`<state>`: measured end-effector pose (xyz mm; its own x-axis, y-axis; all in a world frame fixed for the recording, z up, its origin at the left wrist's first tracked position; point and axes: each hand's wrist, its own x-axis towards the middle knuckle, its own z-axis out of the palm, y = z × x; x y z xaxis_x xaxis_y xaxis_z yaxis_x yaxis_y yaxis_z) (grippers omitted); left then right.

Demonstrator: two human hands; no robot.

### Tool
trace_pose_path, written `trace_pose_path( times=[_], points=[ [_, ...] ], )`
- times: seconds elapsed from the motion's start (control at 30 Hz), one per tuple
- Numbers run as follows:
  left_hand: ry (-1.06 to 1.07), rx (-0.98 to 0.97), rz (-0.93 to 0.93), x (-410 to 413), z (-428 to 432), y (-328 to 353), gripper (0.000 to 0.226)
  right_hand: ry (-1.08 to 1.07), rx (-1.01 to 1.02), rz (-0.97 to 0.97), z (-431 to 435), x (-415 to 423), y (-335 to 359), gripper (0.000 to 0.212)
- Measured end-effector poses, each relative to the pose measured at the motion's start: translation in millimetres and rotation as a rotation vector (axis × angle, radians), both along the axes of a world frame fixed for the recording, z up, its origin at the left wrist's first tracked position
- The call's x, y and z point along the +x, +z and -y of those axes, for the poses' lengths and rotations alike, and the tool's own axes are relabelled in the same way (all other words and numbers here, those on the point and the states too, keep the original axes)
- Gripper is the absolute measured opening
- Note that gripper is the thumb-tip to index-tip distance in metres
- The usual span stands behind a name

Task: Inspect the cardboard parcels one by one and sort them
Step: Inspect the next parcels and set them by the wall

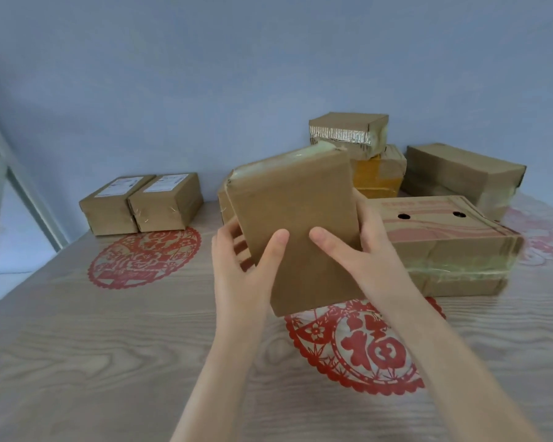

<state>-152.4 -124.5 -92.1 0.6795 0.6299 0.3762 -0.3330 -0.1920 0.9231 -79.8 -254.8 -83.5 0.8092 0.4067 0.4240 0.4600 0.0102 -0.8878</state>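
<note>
Gripping a flat brown cardboard parcel (pixel 296 224) from both sides with left hand (pixel 240 266) and right hand (pixel 361 250), above the middle of the wooden tabletop (pixel 109 346).

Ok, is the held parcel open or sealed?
Sealed, as far as shows: the parcel, gripped by the left hand and right hand, has tape over its top edge and no lifted flap. Its far side is hidden.

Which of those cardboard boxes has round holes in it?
The long pink-printed box on the table, just right of the held parcel: two dark round holes show in its top face. No other box shows any.
</note>
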Motion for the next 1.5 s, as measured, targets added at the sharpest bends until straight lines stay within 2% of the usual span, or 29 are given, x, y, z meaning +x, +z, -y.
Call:
trace_pose_path(
  times=[0.07, 0.23, 0.37, 0.5, 0.67, 0.9, 1.03, 1.13, 1.23, 1.33, 1.5],
  points=[
    [-0.02, -0.007, 0.013, -0.6, 1.0, -3.5, 0.052, 0.007, 0.042, -0.026, -1.2, 0.4, -7.4, 0.064],
    [0.031, 0.02, 0.046, 6.6, -0.4, -13.3, 0.053, 0.09, 0.113, -0.026, 0.1, -5.6, -25.9, 0.069],
    [0.09, 0.0, 0.047, 9.3, 0.5, -23.9, 0.05, 0.018, 0.072, -0.012, -6.3, -12.5, -38.9, 0.069],
    [-0.005, -0.012, 0.05, 10.2, -1.4, -26.2, 0.051, -0.037, 0.177, -0.104, -6.3, -6.4, -41.5, 0.061],
    [-0.125, -0.07, 0.077, 10.5, -3.3, -25.7, 0.054, -0.03, 0.2, -0.084, -5.8, -7.4, -46.2, 0.045],
    [-0.263, -0.106, -0.007, 11.1, -2.6, -28.1, 0.07, -0.056, 0.285, -0.12, 2.3, 1.1, -42.1, 0.042],
    [-0.144, -0.188, -0.008, 11.5, -4.5, -29.0, 0.054, 0.028, 0.159, -0.03, 0.8, -2.7, -40.0, 0.044],
    [-0.054, -0.225, -0.02, 12.5, -7.8, -30.3, 0.046, -0.004, 0.086, 0.016, -7.3, -9.8, -42.9, 0.04],
    [-0.096, -0.156, -0.064, 13.5, 2.1, -33.4, 0.046, -0.083, 0.138, -0.01, -5.0, -4.1, -46.6, 0.058],
    [-0.109, -0.119, -0.081, 15.5, 7.3, -34.4, 0.044, -0.083, 0.144, -0.082, -1.0, -1.0, -45.8, 0.063],
    [-0.093, -0.345, -0.108, 16.8, -11.7, -31.6, 0.054, -0.042, -0.023, 0.062, -7.9, -11.0, -46.5, 0.086]
  ],
)
